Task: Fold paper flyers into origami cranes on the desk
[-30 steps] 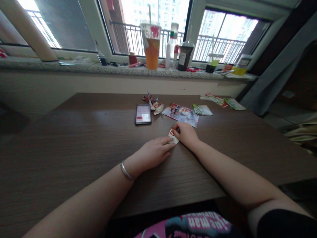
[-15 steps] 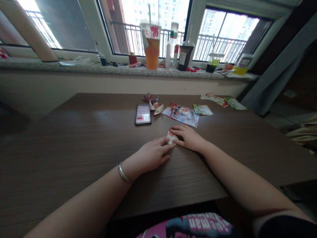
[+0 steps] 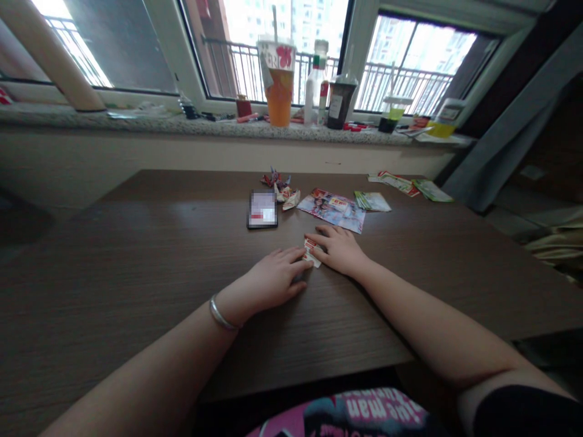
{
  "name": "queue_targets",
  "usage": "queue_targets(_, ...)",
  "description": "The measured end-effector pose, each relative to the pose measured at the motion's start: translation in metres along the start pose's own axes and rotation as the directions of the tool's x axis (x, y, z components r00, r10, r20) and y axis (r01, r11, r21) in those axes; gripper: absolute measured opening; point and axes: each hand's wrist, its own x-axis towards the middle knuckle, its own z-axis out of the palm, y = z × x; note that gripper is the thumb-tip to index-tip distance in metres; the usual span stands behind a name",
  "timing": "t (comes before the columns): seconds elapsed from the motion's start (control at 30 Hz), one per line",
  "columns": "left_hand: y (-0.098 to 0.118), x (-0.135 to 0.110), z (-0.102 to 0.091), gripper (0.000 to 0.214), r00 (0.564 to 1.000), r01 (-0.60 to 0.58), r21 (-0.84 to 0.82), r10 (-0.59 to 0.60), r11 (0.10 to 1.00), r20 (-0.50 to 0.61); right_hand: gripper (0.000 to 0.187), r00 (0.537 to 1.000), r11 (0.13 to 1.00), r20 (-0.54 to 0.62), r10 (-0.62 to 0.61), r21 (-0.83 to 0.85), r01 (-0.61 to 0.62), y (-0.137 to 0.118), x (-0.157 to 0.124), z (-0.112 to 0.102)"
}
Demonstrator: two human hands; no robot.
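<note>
Printed paper slip (image 3: 316, 261): is lying between the hands, under their fingertips. Left hand (image 3: 276, 278), right hand (image 3: 340, 250): are resting apart, fingers spread, apparently pressing it flat; next move is calling for steady fingers. Beyond them: tall cup (image 3: 279, 56), holding orange drink (image 3: 279, 104); dark cup (image 3: 336, 108), contents unclear.

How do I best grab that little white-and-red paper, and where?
Probably pinch the small white-and-red paper by its near right corner, coming from the near side: it looks flat, and the left hand and right hand overlap its sides, leaving that corner bare.
</note>
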Motion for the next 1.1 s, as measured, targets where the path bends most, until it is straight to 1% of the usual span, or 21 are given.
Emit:
queue_targets(0.07, 0.001, 0.001, -0.001, 0.041, 1.0, 0.003, -0.005, -0.003, 1.0, 0.004, 0.043, 0.999, 1.0, -0.031, 0.022, -0.001, -0.022, -0.003, 0.004, 0.001)
queue_targets(0.23, 0.005, 0.003, -0.005, 0.035, 0.999, 0.05, -0.019, -0.05, 0.999, 0.006, 0.045, 0.997, 0.998, -0.063, 0.054, 0.029, -0.053, -0.003, 0.011, 0.006)
queue_targets(0.43, 0.003, 0.003, -0.005, 0.034, 1.0, 0.023, -0.024, -0.023, 0.999, 0.008, 0.039, 0.994, 0.996, -0.082, 0.075, 0.049, -0.071, 0.001, 0.014, 0.009)
queue_targets(0.57, 0.003, 0.002, -0.005, 0.035, 1.0, 0.025, -0.019, -0.025, 1.0, 0.0, 0.035, 0.994, 0.998, -0.093, 0.057, 0.017, -0.056, 0.002, 0.022, 0.006)
queue_targets(0.7, 0.004, 0.001, -0.006, 0.034, 1.0, 0.011, -0.005, -0.011, 1.0, -0.013, 0.03, 0.99, 0.996, -0.109, 0.087, -0.015, -0.089, 0.001, 0.032, 0.004)
queue_targets(0.83, 0.003, 0.001, -0.007, 0.035, 1.0, 0.004, -0.004, -0.004, 1.0, -0.018, 0.028, 0.981, 0.991, -0.147, 0.129, -0.012, -0.132, -0.002, 0.039, 0.007)
queue_targets(0.97, 0.002, 0.001, -0.005, 0.039, 1.0, 0.025, -0.012, -0.025, 1.0, -0.006, 0.028, 0.971, 0.981, -0.142, 0.193, 0.012, -0.193, -0.002, 0.042, 0.011)
queue_targets(1.1, 0.005, 0.002, -0.002, 0.048, 0.997, 0.081, 0.019, -0.081, 0.997, 0.006, 0.027, 0.969, 0.981, -0.156, 0.19, 0.061, -0.183, 0.0, 0.042, 0.012)
